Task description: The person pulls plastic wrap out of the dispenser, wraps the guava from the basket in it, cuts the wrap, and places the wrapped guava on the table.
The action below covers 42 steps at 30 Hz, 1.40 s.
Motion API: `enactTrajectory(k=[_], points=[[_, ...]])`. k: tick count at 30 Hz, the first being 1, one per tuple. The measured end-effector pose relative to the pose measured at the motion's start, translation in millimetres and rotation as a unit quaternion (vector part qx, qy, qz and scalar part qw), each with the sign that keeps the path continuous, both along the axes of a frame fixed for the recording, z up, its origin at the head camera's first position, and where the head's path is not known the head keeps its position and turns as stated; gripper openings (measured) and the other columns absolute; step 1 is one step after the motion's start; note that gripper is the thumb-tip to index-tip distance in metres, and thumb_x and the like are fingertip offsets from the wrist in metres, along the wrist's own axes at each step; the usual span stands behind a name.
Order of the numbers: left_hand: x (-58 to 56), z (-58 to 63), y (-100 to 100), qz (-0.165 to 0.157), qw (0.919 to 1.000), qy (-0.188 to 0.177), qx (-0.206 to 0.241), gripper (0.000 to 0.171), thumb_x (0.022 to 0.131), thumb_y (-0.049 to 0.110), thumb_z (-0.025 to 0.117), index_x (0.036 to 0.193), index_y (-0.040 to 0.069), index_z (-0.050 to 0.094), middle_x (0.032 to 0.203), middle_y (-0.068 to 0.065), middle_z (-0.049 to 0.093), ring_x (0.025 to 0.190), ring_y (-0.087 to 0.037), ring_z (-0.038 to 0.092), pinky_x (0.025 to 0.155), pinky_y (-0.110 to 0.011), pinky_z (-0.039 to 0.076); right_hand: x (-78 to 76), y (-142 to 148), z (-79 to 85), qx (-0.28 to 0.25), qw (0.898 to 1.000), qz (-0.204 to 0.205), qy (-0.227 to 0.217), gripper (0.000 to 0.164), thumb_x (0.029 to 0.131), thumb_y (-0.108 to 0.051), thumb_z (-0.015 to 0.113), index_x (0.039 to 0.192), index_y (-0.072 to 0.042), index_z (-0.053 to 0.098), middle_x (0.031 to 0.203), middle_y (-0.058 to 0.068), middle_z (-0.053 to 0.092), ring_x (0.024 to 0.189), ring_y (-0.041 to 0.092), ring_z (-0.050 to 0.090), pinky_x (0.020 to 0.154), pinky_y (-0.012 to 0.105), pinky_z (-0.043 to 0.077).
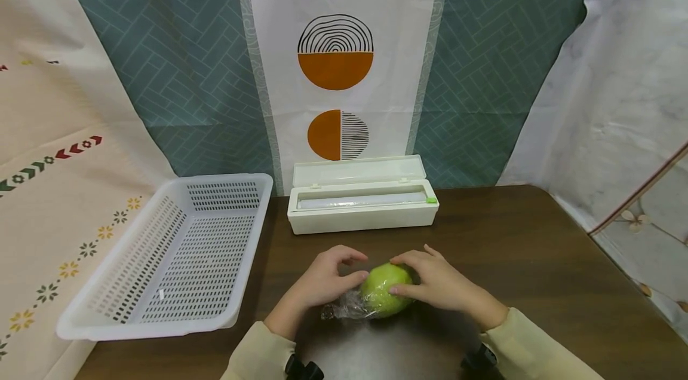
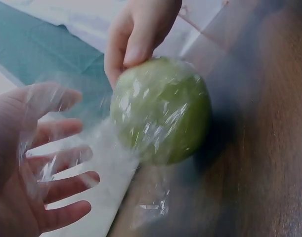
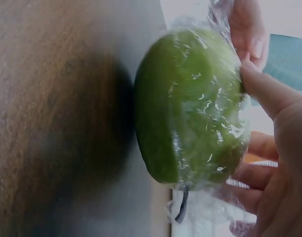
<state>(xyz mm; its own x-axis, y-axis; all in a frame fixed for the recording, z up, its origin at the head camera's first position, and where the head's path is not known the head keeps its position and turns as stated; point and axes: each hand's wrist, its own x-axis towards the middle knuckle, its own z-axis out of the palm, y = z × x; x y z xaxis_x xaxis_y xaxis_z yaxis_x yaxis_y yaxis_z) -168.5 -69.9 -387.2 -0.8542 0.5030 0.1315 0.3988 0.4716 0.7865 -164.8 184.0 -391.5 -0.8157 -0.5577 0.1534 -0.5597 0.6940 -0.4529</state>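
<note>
A green pear [image 1: 386, 290] with a dark stem sits at the front middle of the table, clear plastic wrap over its skin. My right hand [image 1: 438, 281] grips it from the right, thumb on the near side and fingers on the far side. In the right wrist view the stem of the pear [image 3: 188, 113] pokes down beneath the film. To the left, my left hand [image 1: 325, 278] has its fingers spread and apart from the pear. Loose plastic wrap [image 1: 349, 306] trails from the fruit, and film lies across the left fingers in the left wrist view.
Behind the hands stands a white wrap dispenser box [image 1: 362, 221], lid up, a roll of film inside. A white perforated basket [image 1: 236, 284] occupies the left side. Patterned cloths [image 1: 215, 69] hang behind the dark wooden table [image 1: 537, 248].
</note>
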Motion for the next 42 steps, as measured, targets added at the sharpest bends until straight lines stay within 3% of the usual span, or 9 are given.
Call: enactTrajectory(k=[6,11,16,25,35,42], points=[[3.4,6.2,9.0,-0.027,0.9971,0.049,-0.050,0.032,0.089,0.028,0.064,0.116,0.010,0.066,0.121,-0.004,0.061,0.114,-0.021,0.057,0.095,-0.041,0.047,-1.5,-6.2,-1.6,0.028,0.999,-0.044,0.003,0.062,0.085,-0.062,0.054,0.120,-0.012,0.063,0.117,0.001,0.066,0.115,0.022,0.058,0.106,0.066,0.019],[4.0,7.6,13.8,-0.032,0.9911,0.076,-0.104,0.033,0.089,0.031,0.064,0.116,0.012,0.067,0.122,-0.005,0.061,0.114,-0.021,0.057,0.095,-0.040,0.047,-4.3,-0.4,1.5,0.036,0.999,-0.016,-0.004,0.067,0.083,-0.060,0.058,0.128,-0.011,0.058,0.126,0.003,0.061,0.122,0.025,0.052,0.105,0.070,0.013],[4.0,6.4,14.8,-0.030,0.9889,0.077,-0.123,0.032,0.089,0.032,0.064,0.115,0.013,0.068,0.119,-0.002,0.063,0.112,-0.018,0.058,0.094,-0.038,0.048,-6.6,6.5,2.6,0.016,1.000,0.010,-0.025,0.067,0.078,-0.054,0.069,0.128,-0.012,0.057,0.125,0.000,0.061,0.121,0.025,0.052,0.104,0.071,0.013],[3.8,8.3,19.2,-0.013,0.9817,0.118,-0.149,0.035,0.089,0.034,0.063,0.118,0.014,0.065,0.117,0.001,0.063,0.107,-0.016,0.060,0.090,-0.037,0.049,-12.4,-2.5,0.2,-0.002,1.000,-0.017,-0.015,0.060,0.080,-0.058,0.064,0.119,-0.012,0.061,0.114,-0.002,0.067,0.111,0.020,0.060,0.103,0.071,0.019],[1.4,10.4,30.4,-0.004,0.9643,0.166,-0.206,0.042,0.085,0.035,0.068,0.122,0.015,0.063,0.127,-0.004,0.058,0.115,-0.021,0.057,0.085,-0.046,0.047,-23.5,-11.3,-1.9,-0.006,0.997,-0.071,-0.002,0.055,0.085,-0.053,0.062,0.116,-0.007,0.063,0.106,0.001,0.070,0.101,0.020,0.065,0.102,0.068,0.025],[-0.8,7.1,35.7,0.021,0.9480,0.184,-0.259,0.053,0.080,0.042,0.072,0.124,0.015,0.061,0.127,-0.003,0.058,0.111,-0.021,0.059,0.083,-0.042,0.048,-28.1,0.9,0.1,-0.032,0.997,-0.062,-0.014,0.043,0.089,-0.046,0.060,0.112,-0.010,0.064,0.108,0.001,0.069,0.105,0.023,0.064,0.102,0.069,0.024]])
